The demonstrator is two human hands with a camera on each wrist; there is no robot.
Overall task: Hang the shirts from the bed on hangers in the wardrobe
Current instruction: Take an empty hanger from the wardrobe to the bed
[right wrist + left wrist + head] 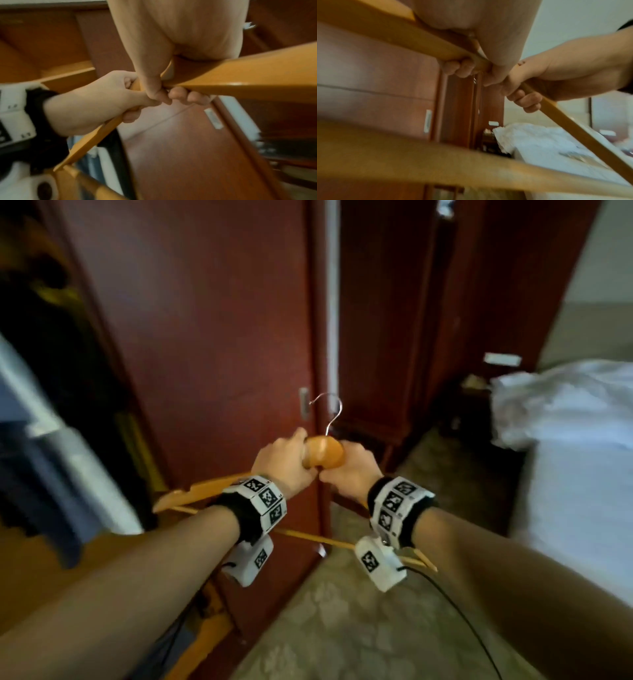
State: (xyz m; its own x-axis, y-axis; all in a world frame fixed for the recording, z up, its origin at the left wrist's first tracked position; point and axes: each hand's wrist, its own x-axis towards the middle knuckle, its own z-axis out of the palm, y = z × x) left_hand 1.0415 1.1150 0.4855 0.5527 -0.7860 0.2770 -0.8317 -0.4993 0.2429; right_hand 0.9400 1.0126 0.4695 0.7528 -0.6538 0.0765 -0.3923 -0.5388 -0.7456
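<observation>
Both hands, left hand [284,463] and right hand [356,472], clamped on bare wooden hanger [323,453]. Fetching step; next, over right to bed [579,474] for a shirt.

Bare forearms, no sleeves. Each wrist wears a black strap [422,517] ringed with white blocks bearing black square tags; a white camera box [379,564] hangs beneath, its black cable [459,611] trailing toward 5 o'clock.
</observation>
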